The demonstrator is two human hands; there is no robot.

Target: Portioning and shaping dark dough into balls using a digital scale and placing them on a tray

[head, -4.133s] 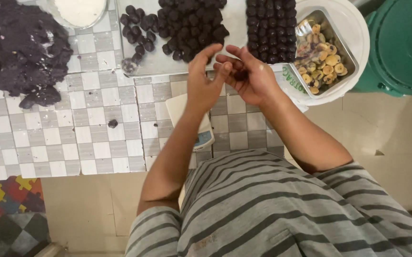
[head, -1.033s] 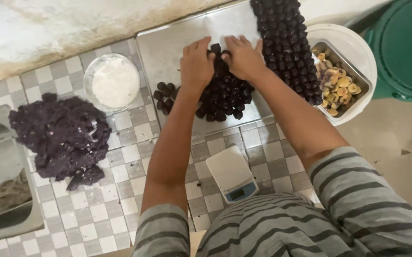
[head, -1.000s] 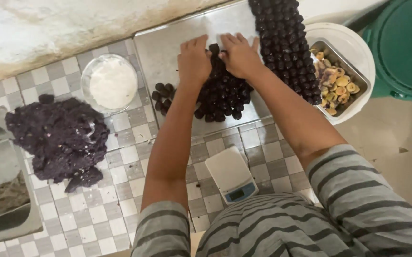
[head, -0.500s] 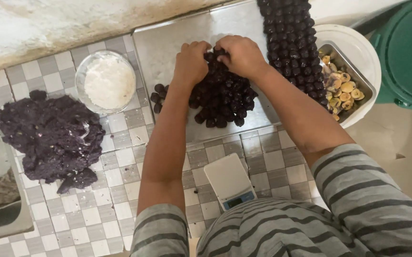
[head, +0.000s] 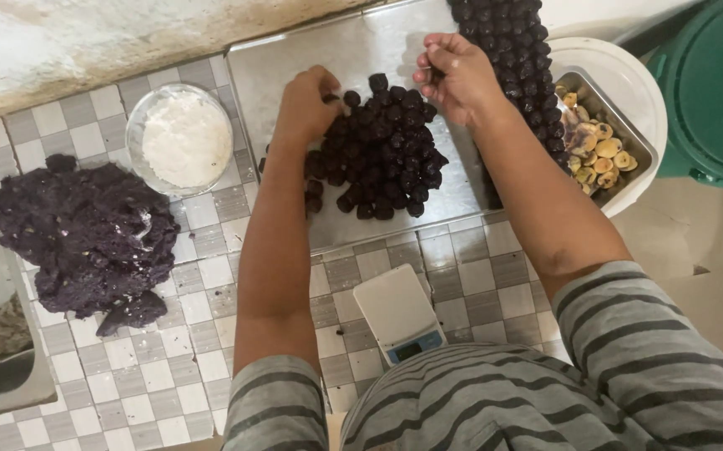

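A heap of small dark purple balls (head: 386, 154) lies in the middle of a flat metal tray (head: 353, 46). My left hand (head: 311, 104) rests on the heap's left edge with its fingers curled down among the balls; what they grip is hidden. My right hand (head: 459, 77) is raised just right of the heap's top, fingertips pinched on one dark purple ball. Beside that hand, neat rows of the same balls (head: 516, 50) run along the tray's right side.
A glass bowl of white powder (head: 184, 138) stands left of the tray. A big lump of purple dough (head: 78, 225) lies on the checked tiles. A small white scale (head: 399, 313) sits near me. Right: a metal tin of yellow pieces (head: 602, 146), a green lid (head: 712, 83).
My right hand has lifted off the heap with a ball and moved right toward the rows. My left hand has stayed at the heap's left edge.
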